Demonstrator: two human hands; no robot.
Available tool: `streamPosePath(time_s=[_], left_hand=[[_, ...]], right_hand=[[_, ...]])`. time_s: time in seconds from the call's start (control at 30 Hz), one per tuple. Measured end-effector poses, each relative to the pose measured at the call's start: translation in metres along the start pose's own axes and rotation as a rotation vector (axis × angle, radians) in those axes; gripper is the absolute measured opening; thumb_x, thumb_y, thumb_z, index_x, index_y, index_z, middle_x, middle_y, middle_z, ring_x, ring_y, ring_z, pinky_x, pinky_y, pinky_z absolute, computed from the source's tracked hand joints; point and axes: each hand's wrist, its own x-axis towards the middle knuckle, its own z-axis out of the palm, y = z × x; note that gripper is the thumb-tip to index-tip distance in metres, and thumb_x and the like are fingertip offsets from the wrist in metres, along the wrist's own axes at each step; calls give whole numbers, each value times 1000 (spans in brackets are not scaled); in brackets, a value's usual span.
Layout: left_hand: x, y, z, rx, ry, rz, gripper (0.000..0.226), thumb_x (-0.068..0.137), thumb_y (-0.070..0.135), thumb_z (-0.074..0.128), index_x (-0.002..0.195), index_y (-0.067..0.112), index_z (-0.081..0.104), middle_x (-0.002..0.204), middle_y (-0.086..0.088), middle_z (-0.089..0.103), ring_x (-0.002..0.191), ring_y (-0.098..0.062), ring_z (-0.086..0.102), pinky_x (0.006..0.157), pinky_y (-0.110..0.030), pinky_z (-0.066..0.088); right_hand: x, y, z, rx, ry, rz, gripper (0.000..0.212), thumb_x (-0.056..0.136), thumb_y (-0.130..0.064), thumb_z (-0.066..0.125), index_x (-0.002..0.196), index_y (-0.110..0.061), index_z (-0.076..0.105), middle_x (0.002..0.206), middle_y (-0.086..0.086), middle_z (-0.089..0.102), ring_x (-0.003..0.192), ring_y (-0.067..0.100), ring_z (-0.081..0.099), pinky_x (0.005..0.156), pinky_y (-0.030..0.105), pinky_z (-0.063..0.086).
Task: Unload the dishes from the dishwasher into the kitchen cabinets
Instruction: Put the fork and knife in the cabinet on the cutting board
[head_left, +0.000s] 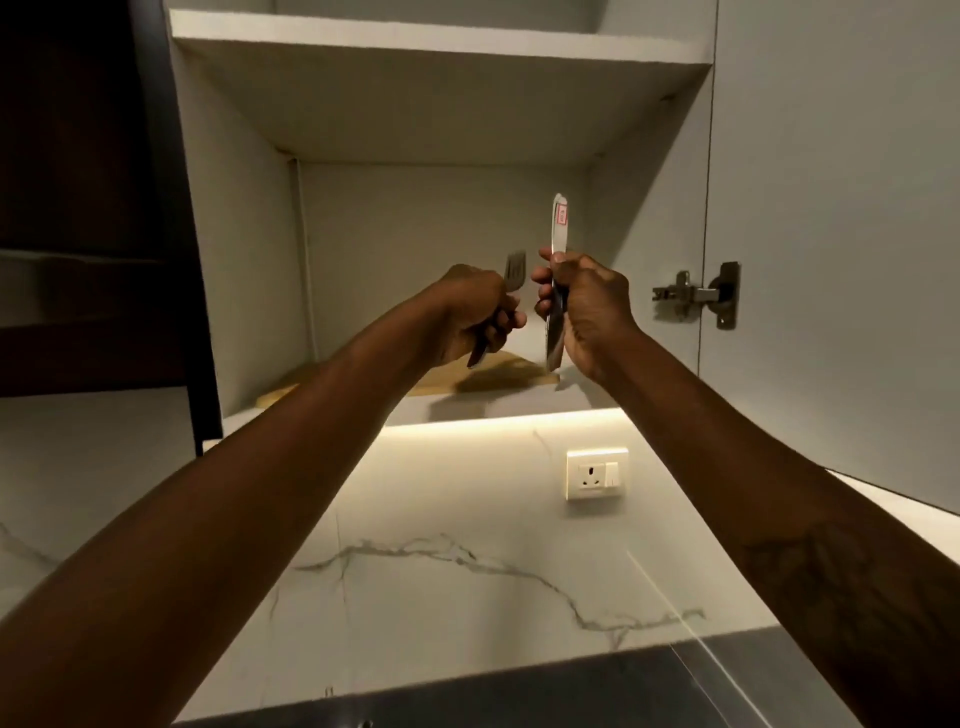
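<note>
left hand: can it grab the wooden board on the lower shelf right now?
Probably not yet. The way looks free: door open, board just below the left hand. But that hand grips a slotted utensil, and the right hand holds a knife, so no fingers are spare.

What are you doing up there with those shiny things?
A person holds both hands up at an open cabinet. The left hand grips a slotted metal utensil, and the right hand grips a flat steel piece with a red sticker. Both are above the shelf, where a wooden board lies.
</note>
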Motion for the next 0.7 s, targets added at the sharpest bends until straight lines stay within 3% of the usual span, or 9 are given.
streamPosePath(time_s=[0.1, 0.2, 0.33, 0.47, 0.6, 0.7], left_hand=[[31, -1, -11, 34, 38, 61, 27, 106, 4, 35, 98, 19, 57, 80, -11, 56, 59, -12, 41, 50, -23, 34], [63, -9, -20, 78, 39, 40, 22, 106, 17, 49, 112, 9, 68, 81, -8, 56, 59, -11, 42, 48, -20, 39], [86, -15, -26, 194, -147, -22, 41, 106, 45, 43, 110, 9, 63, 79, -5, 50, 62, -12, 37, 53, -22, 38], [112, -19, -27, 179, -219, -15, 29, 104, 32, 55, 107, 5, 67, 88, -8, 59, 60, -12, 38, 53, -23, 34], [137, -30, -27, 270, -147, 48, 24, 99, 17, 63, 108, -4, 70, 87, -11, 60, 54, -11, 40, 50, -23, 33], [144, -38, -24, 262, -151, 36, 23, 98, 15, 65, 107, -5, 71, 86, -12, 61, 52, -11, 39, 49, -23, 32]], right_hand=[[26, 6, 8, 27, 40, 10, 20, 99, -11, 54, 112, -7, 68, 81, 8, 69, 69, 14, 60, 67, 26, 53], [47, 14, 14, -65, 77, -3, 21, 101, -20, 54, 115, -13, 68, 92, 0, 77, 90, 15, 68, 81, 30, 54], [62, 25, 19, -106, 93, 24, 21, 103, -24, 51, 116, -18, 66, 94, -10, 77, 102, 14, 66, 72, 26, 49], [82, 36, 21, -122, 116, 57, 20, 102, -21, 53, 112, -15, 68, 88, -11, 77, 96, 13, 69, 90, 37, 57], [93, 41, 22, -233, 107, 33, 22, 103, -23, 51, 116, -14, 67, 82, -17, 72, 93, 9, 66, 72, 24, 56], [99, 49, 19, -214, 77, 68, 18, 102, -20, 54, 115, -11, 64, 89, -7, 76, 89, 17, 71, 84, 40, 60]])
